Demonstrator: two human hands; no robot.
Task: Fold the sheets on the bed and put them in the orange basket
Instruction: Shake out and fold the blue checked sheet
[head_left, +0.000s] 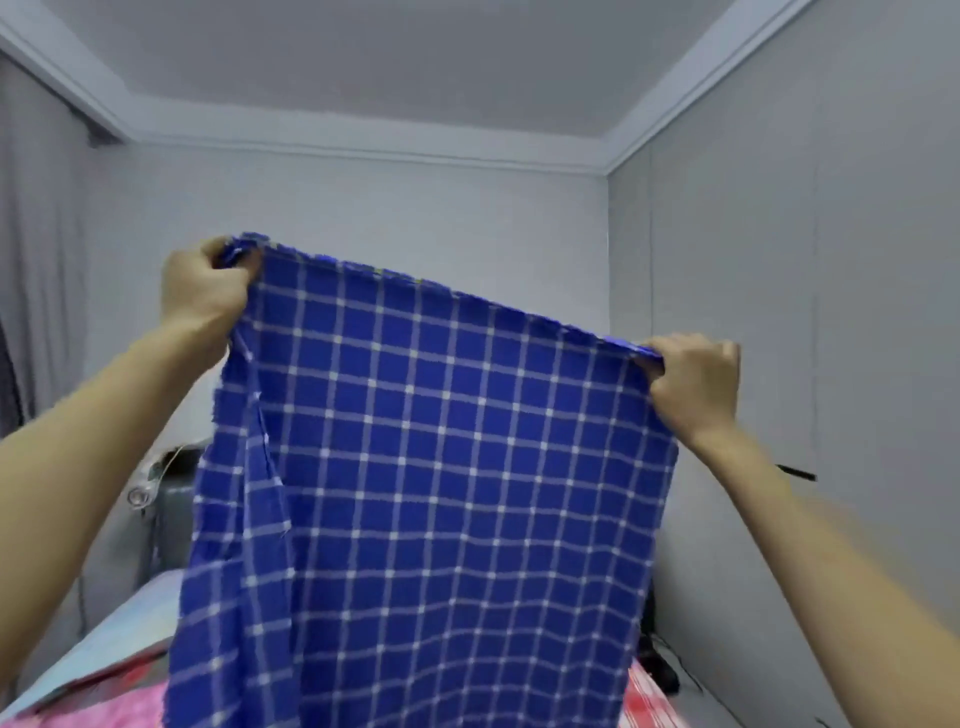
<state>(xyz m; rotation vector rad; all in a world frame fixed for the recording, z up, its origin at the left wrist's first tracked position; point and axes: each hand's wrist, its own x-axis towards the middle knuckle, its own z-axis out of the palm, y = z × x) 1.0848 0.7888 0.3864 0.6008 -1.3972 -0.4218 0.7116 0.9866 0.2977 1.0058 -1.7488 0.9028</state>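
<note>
Both hands, left hand (205, 291) and right hand (693, 382), pinch the top corners of the blue checked sheet (426, 483), hanging spread above the bed (104, 649). Folding seems just begun; next, bring the corners together.

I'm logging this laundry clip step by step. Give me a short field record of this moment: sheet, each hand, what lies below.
sheet: blue checked sheet, held up, hanging spread
left hand: grips the top left corner
right hand: grips the top right corner, lower than the left
below: pink fabric and red checked fabric
orange basket: not in view
</note>
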